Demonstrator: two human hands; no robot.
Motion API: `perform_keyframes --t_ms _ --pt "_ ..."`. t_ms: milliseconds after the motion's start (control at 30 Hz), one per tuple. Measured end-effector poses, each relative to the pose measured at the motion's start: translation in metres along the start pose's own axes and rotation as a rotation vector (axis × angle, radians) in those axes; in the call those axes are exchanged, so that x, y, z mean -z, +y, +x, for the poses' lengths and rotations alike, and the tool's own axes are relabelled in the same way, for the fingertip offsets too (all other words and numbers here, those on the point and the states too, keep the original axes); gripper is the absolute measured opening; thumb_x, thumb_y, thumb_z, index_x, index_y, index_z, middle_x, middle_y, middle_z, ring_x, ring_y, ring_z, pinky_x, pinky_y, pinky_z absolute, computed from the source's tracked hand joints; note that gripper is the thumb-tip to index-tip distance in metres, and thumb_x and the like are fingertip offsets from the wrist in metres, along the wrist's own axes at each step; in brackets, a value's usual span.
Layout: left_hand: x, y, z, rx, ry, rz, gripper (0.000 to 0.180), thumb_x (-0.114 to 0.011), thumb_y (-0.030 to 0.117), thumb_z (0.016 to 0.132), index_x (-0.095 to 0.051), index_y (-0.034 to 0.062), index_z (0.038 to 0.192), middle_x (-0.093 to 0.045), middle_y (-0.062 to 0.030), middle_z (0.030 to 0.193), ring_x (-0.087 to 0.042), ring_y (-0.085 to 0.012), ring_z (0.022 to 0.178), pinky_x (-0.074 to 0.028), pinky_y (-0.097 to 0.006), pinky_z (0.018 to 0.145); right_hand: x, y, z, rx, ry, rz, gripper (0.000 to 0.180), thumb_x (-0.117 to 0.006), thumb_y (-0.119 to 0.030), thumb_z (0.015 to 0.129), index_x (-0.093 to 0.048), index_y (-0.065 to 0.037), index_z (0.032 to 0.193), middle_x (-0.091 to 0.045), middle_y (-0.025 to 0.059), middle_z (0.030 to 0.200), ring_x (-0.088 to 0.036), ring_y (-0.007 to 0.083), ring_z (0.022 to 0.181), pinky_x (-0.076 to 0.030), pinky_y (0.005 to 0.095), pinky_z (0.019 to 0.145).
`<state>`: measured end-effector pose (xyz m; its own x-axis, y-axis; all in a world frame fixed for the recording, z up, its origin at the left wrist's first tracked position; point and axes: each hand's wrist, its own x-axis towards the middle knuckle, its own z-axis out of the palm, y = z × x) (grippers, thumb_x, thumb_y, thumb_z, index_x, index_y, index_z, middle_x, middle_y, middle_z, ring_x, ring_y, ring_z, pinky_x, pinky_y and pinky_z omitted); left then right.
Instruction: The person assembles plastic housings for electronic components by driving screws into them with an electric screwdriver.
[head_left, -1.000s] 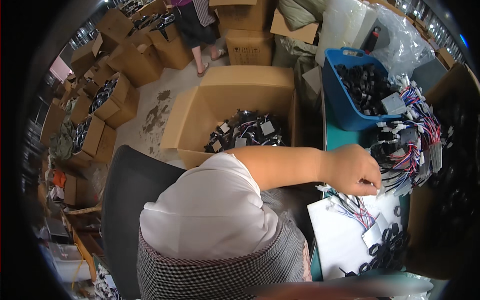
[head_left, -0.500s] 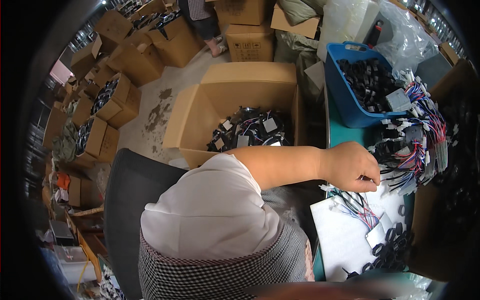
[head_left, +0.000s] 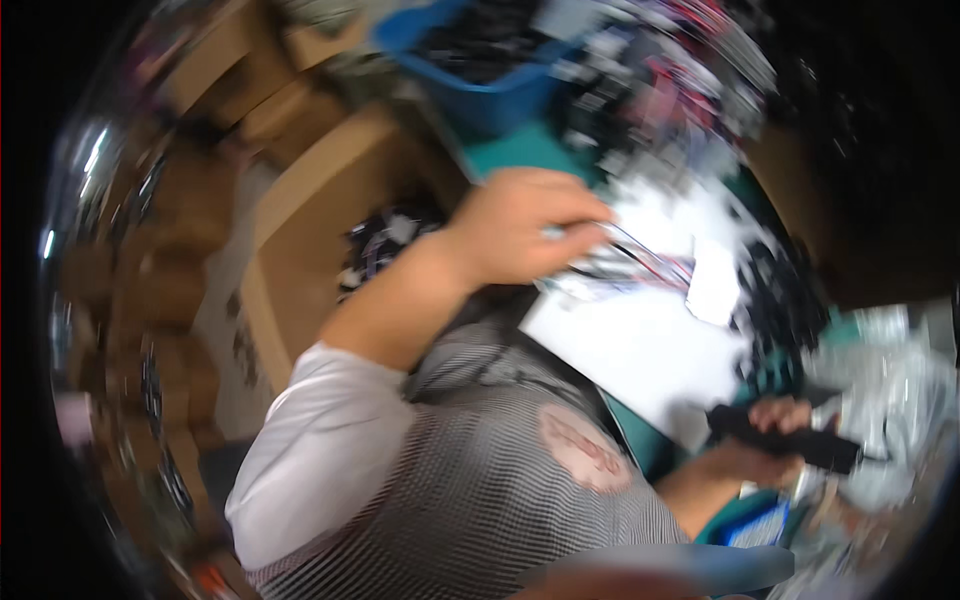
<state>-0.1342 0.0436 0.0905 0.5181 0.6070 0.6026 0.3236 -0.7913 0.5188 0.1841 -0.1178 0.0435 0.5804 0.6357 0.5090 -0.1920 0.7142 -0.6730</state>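
Note:
The view is smeared by motion. My left hand [head_left: 530,225] is over the worktable with thumb and forefinger pinched together at the ends of some thin coloured wires [head_left: 645,255]. These wires run to a small pale rectangular module [head_left: 713,283] lying on a white sheet [head_left: 600,335]. At the lower right my right hand [head_left: 765,450] is wrapped round a long black bar-like piece [head_left: 785,438], whose exact kind is too blurred to tell. Black ring-shaped parts [head_left: 775,310] are heaped beside the module.
A blue tub [head_left: 480,95] of black parts stands at the far end of the green tabletop [head_left: 525,150]. Bundles of wired modules [head_left: 665,90] are piled beside it. An open carton [head_left: 275,290] sits left of the table. Clear plastic bags [head_left: 890,390] are at the right.
The view has swung right, toward the table. My left hand now appears at the wires on the white sheet. My right hand has come into view with the black bar-like piece.

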Motion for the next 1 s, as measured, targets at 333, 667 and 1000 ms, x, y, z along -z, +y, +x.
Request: perform_keyframes --t_ms 333,667,1000 --pt "-0.058 0.022 0.064 -0.015 -0.191 -0.138 0.017 -0.069 0.011 0.074 -0.069 0.0034 0.090 -0.063 -0.0101 0.075 -0.061 -0.0242 0.068 -0.047 -0.033 0.061 -0.010 -0.011 0.005 0.183 -0.038 0.058 0.093 -0.077 -0.039 0.077 -0.021 -0.008 0.145 -0.055 0.0123 0.077 -0.057 0.0213 0.058 -0.052 0.0347 0.051" --pt "-0.166 0.022 0.165 -0.142 -0.462 -0.008 0.031 -0.069 0.025 0.080 -0.066 0.0090 0.106 -0.060 -0.0093 0.096 -0.059 -0.0223 0.084 -0.049 -0.033 0.075 -0.006 -0.011 0.002 0.106 -0.053 -0.199 0.092 -0.071 0.009 0.071 -0.019 -0.008 0.144 -0.058 0.0135 0.083 -0.061 0.0173 0.066 -0.054 0.0288 0.061" --pt "-0.322 -0.022 0.300 0.053 -0.440 0.100 0.063 -0.065 0.038 0.080 -0.049 0.0067 0.132 -0.052 -0.0189 0.130 -0.052 -0.0328 0.119 -0.042 -0.040 0.101 -0.002 -0.008 0.003 -0.010 -0.016 -0.233 0.090 -0.072 0.011 0.066 -0.029 -0.013 0.141 -0.062 0.0129 0.081 -0.060 0.0167 0.069 -0.050 0.0283 0.061"
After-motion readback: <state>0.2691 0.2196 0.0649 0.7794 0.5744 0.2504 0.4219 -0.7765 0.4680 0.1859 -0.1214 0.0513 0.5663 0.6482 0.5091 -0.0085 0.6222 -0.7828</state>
